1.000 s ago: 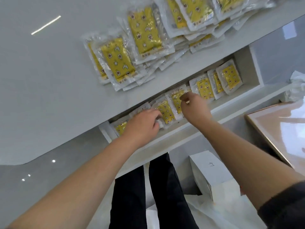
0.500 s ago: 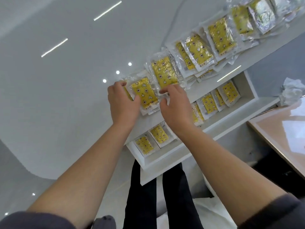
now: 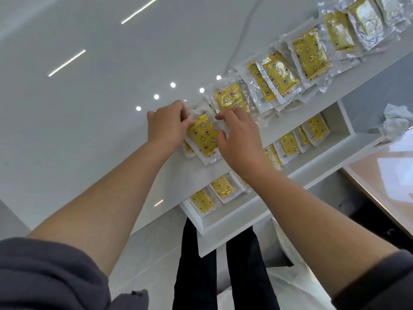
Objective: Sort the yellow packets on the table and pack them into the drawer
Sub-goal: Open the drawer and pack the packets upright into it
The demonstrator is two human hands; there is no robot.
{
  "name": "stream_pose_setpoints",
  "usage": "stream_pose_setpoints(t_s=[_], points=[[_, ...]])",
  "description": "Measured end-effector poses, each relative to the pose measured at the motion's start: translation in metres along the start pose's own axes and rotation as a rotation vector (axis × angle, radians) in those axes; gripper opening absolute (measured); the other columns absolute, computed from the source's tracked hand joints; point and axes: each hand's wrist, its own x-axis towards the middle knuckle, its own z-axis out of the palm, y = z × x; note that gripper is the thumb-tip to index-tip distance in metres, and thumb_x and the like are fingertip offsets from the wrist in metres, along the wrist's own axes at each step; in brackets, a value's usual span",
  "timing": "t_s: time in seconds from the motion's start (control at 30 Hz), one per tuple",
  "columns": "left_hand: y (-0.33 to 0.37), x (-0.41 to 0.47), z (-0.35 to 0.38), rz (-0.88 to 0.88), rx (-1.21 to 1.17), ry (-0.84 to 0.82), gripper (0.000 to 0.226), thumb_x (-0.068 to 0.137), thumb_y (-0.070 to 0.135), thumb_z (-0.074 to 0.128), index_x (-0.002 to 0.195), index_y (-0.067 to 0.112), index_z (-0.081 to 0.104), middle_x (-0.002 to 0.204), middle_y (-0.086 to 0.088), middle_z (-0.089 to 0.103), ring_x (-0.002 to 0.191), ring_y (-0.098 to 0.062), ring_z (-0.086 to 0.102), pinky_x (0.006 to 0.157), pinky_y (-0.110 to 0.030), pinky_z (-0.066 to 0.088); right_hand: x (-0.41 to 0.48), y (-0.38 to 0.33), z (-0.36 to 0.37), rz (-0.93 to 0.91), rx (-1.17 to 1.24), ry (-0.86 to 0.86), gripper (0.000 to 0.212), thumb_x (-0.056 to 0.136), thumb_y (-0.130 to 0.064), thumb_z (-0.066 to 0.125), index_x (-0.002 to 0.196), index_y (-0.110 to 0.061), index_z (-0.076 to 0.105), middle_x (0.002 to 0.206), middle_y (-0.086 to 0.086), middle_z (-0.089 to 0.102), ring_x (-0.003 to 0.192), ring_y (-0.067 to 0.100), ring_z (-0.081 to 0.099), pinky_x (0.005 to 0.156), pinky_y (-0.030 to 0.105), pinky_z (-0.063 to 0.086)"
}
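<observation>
A: Hands first, quick.
B: The left hand point(image 3: 166, 126) has its grip closed on the left edge of a small stack of yellow packets point(image 3: 203, 136), thumb on the top packet's face and fingers curled over the far edge. The right hand point(image 3: 239, 139) has its grip on the same stack from the right, forefinger over the far corner and thumb at the near right edge.
A: Where's the stack?
B: It's on the white tabletop point(image 3: 89, 119), at its front edge, just above the open drawer point(image 3: 344, 121). The top packet is yellow with star and flower prints in a clear wrapper.
A: Drawer contents?
B: Yellow packets, face up, overlapping in a line. There are two packets point(image 3: 212, 193) at the left end. The right forearm hides the middle. Then there are more packets point(image 3: 301, 137) up to the right end wall.
A: Rest of the tabletop?
B: A row of overlapping packets point(image 3: 309, 53) runs from just beside the right hand to the far right. The farthest ones glare, so the print is unreadable.
A: Other stuff?
B: A crumpled white tissue point(image 3: 395, 121) right of the drawer, a wooden surface point(image 3: 380, 175) nearer, and black trousers point(image 3: 196, 265) below the drawer.
</observation>
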Motion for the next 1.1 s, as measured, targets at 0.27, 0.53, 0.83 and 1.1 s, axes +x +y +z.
stream_pose_setpoints(t_s=[0.27,0.53,0.83,1.1], points=[[-0.013,-0.019,-0.035,0.128,-0.489,-0.301,0.02,0.083,0.011,0.072,0.077,0.021,0.056,0.079,-0.008,0.069,0.074,-0.016,0.063,0.074,-0.03,0.051,-0.001,-0.017,-0.002,0.184,0.448,-0.3,0.052,0.085,-0.034,0.072,0.13,-0.02,0.05,0.113,-0.007,0.061,0.099,0.003,0.054,0.083,0.024,0.048],[-0.025,0.013,-0.007,-0.112,-0.082,0.068,0.032,0.081,0.034,0.07,0.107,0.021,0.057,0.105,0.004,0.053,0.095,-0.016,0.055,0.087,-0.035,0.048,-0.007,0.0,0.009,0.367,0.555,-0.446,0.028,0.084,-0.024,0.074,0.099,-0.006,0.06,0.099,0.016,0.067,0.091,0.032,0.066,0.085,0.053,0.054],[-0.048,-0.006,-0.042,-0.056,-0.309,-0.126,0.024,0.087,0.016,0.066,0.071,0.018,0.049,0.075,-0.002,0.061,0.073,-0.019,0.063,0.071,-0.034,0.053,-0.017,0.014,0.005,0.442,0.823,-0.495,0.029,0.078,-0.014,0.078,0.106,-0.016,0.07,0.106,0.012,0.071,0.102,0.03,0.067,0.096,0.045,0.052],[-0.023,-0.038,-0.064,-0.021,-0.54,-0.501,0.024,0.091,0.009,0.063,0.072,0.009,0.047,0.064,-0.005,0.06,0.062,-0.015,0.064,0.069,-0.031,0.059,-0.026,0.006,0.001,0.347,0.915,-0.506,0.021,0.085,-0.014,0.072,0.105,-0.019,0.069,0.109,0.01,0.072,0.103,0.027,0.068,0.095,0.042,0.053]])
